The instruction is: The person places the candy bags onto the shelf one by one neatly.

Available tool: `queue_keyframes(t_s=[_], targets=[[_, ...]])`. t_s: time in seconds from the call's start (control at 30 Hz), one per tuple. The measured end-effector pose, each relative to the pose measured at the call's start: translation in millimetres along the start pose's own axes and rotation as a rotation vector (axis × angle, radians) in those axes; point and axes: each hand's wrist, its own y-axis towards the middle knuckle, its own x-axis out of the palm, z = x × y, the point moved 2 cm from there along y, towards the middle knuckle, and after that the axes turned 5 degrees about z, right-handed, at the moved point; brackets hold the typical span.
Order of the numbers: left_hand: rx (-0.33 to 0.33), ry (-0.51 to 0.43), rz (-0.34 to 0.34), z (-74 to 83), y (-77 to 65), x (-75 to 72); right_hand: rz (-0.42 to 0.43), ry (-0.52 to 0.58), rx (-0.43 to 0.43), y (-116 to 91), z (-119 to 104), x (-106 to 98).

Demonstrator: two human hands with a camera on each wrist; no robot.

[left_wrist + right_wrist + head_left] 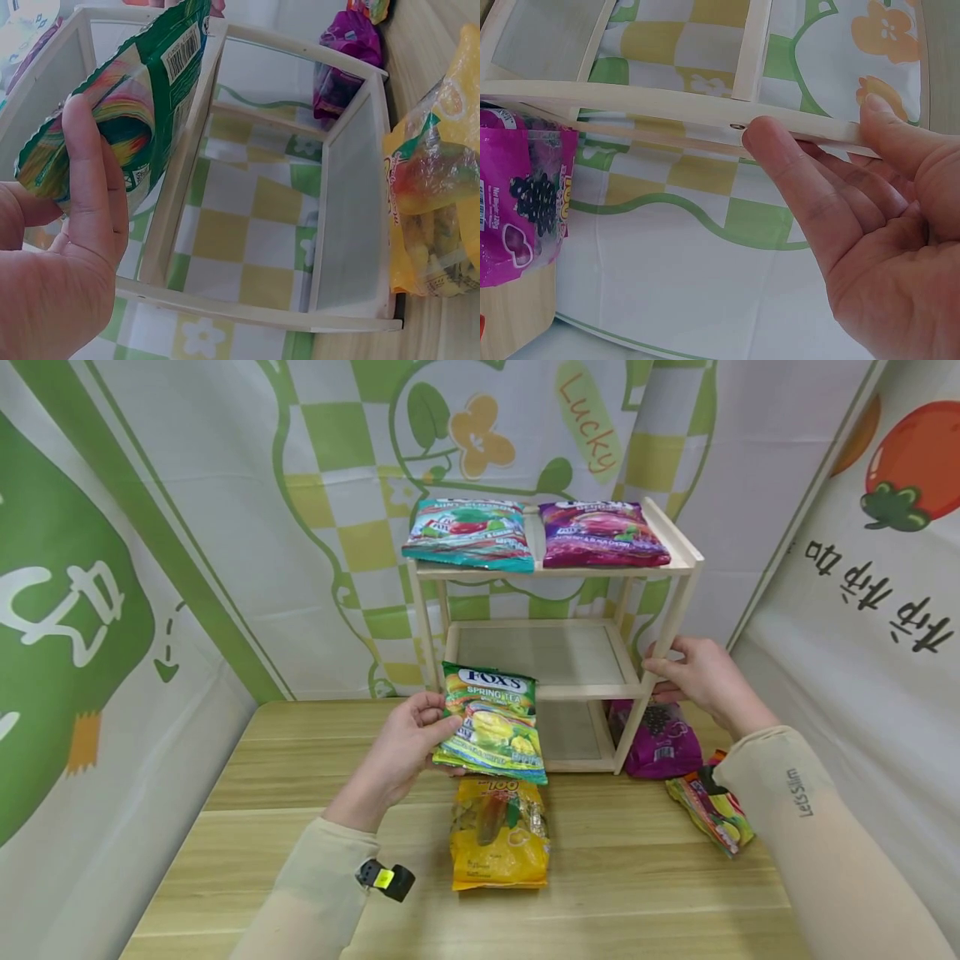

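My left hand (pixel 408 735) pinches a green and yellow Fox's Spring Tea candy bag (pixel 492 723) by its left side, thumb in front. The bag hangs before the middle shelf of a small wooden rack (pixel 588 691), clear of the board. In the left wrist view the bag's green back with a barcode (pixel 180 54) shows. My right hand (pixel 701 681) grips the rack's front right post (pixel 814 129) between thumb and fingers, about level with the middle shelf. On the top shelf lie a teal candy bag (pixel 472 535) and a purple berry candy bag (pixel 602 533), side by side.
A yellow mango candy bag (pixel 500 835) lies on the wooden table (pixel 300 860) in front of the rack. To the rack's right are a magenta bag (pixel 660 743) and a multicoloured bag (pixel 712 810), partly behind my right forearm. Printed curtains stand behind and beside.
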Motion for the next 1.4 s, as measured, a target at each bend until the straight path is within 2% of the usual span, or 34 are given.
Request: queue_keyframes(t_s=[0.4, 1.03, 1.4], targets=[[-0.03, -0.063, 0.043, -1.9, 2.2, 1.5, 0.005, -0.011, -0.013, -2.0, -1.3, -0.5], [-0.045, -0.175, 0.08, -4.6, 7.6, -2.7, 0.004, 0.004, -0.01, -0.1, -1.7, 1.2], [-0.038, -0.22, 0.13, -3.6, 7.5, -0.9, 0.001, 0.007, -0.013, 1.1, 1.1, 0.4]])
